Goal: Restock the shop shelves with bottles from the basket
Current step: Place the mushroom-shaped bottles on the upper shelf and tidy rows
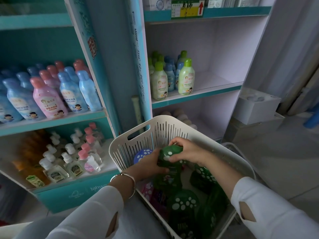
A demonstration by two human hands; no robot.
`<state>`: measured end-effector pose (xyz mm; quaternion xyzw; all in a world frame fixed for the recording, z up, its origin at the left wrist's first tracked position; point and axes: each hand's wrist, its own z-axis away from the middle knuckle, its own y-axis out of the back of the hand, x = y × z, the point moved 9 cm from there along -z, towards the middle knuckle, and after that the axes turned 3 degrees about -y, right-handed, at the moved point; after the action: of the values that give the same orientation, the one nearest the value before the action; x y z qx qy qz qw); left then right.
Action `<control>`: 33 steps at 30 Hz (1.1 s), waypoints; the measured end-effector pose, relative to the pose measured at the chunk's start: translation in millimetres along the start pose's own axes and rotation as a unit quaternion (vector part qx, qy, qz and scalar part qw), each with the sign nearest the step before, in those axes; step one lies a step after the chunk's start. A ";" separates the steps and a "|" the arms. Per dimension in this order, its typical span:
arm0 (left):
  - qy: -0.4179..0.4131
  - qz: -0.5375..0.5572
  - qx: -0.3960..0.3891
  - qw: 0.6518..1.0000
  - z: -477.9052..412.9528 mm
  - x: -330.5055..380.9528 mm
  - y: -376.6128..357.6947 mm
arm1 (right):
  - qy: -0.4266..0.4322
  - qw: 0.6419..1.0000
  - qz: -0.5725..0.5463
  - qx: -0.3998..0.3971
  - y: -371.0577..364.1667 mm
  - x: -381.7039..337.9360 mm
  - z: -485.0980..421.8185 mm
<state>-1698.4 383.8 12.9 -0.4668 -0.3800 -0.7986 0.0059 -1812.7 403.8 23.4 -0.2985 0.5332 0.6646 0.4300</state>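
Note:
A white slotted basket [136, 144] stands in front of the shelves, holding several green bottles with white-dotted caps, plus a blue-capped bottle [142, 155] and a pink one [148, 190]. Both hands are inside it on one green bottle [170, 163]. My left hand [150, 165] grips its body from the left. My right hand [186, 150] curls over its dotted cap from the right. The middle right shelf [207, 94] carries light green and blue bottles [185, 78] on its left side.
The left shelving unit holds blue and pink bottles [46, 95] above, and small clear pump bottles [72, 161] below. A white box [255, 107] sits on the floor to the right of the shelves. A pale stick [137, 111] leans between the two units.

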 end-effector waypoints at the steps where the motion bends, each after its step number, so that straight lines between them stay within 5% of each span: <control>1: 0.002 0.025 0.029 0.999 0.3 1.0 7.5 | 0.006 0.999 -0.043 0.018 1.4 -2.3 -1.3; 6: 0.025 0.211 0.101 0.972 7.8 -0.8 29.3 | 0.044 0.962 -0.257 0.082 14.6 -26.1 -0.8; 13: -0.026 0.267 0.235 0.934 28.0 13.2 68.6 | 0.042 0.933 -0.338 0.115 19.1 -58.2 0.6; 20: -0.096 0.320 0.302 0.893 75.4 45.7 143.7 | 0.099 0.978 -0.182 0.019 -19.2 -126.2 6.4; 27: -0.200 0.279 0.360 0.867 151.5 75.5 223.3 | 0.204 0.969 -0.127 0.056 -41.5 -240.2 7.4; 33: -0.206 0.245 0.380 0.868 201.1 69.8 275.1 | 0.271 0.945 -0.182 0.021 -63.9 -311.6 21.4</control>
<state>-1488.6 335.4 286.1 -0.6605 -0.5204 -0.4507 0.2996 -1613.7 349.5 266.5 -0.5498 0.5802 0.4580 0.3890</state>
